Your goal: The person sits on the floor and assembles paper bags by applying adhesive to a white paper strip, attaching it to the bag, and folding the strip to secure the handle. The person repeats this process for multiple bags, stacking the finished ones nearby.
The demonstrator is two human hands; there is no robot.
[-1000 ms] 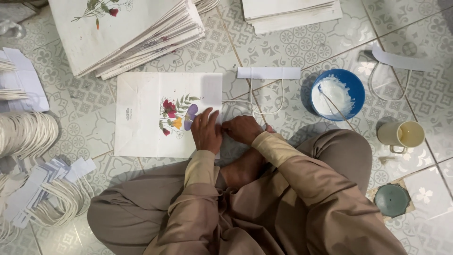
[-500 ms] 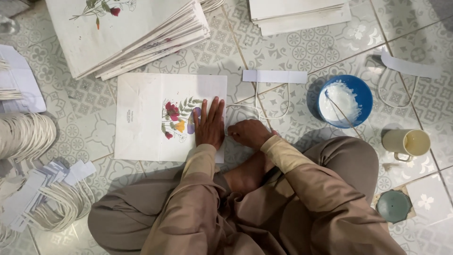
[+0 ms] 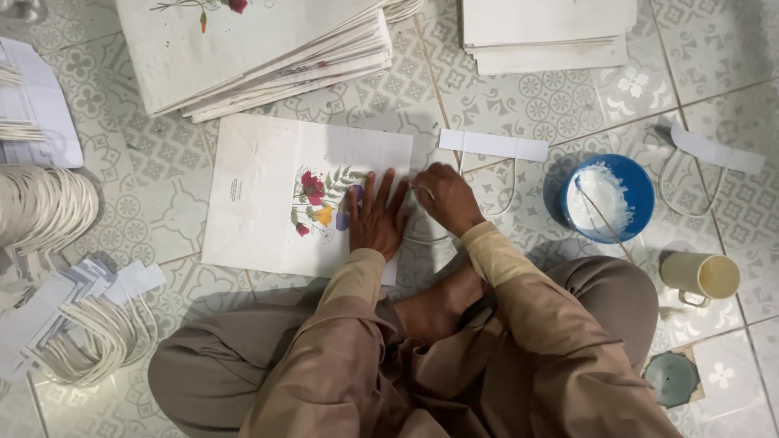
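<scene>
- Paper bag (image 3: 268, 191), white with a pressed-flower print, lies flat on the tiled floor (image 3: 162, 211), centre-left of the frame.
- Left hand (image 3: 375, 217) rests palm-down on the bag's right part, fingers released and spread, partly covering the flower print.
- Right hand (image 3: 446, 197) sits just right of the left, at the bag's right edge, fingers pinched on a thin white cord handle (image 3: 495, 207) that loops out over the floor.
- White paper strip (image 3: 493, 145) lies just above the right hand.
- Blue bowl (image 3: 641, 182) of white paste, right of centre; yellow cup (image 3: 699, 276) below it.
- Stack of printed bags (image 3: 260, 49) at upper left; plain stack (image 3: 548, 32) at upper right.
- Bundled cord handles (image 3: 40, 207) at left edge.
</scene>
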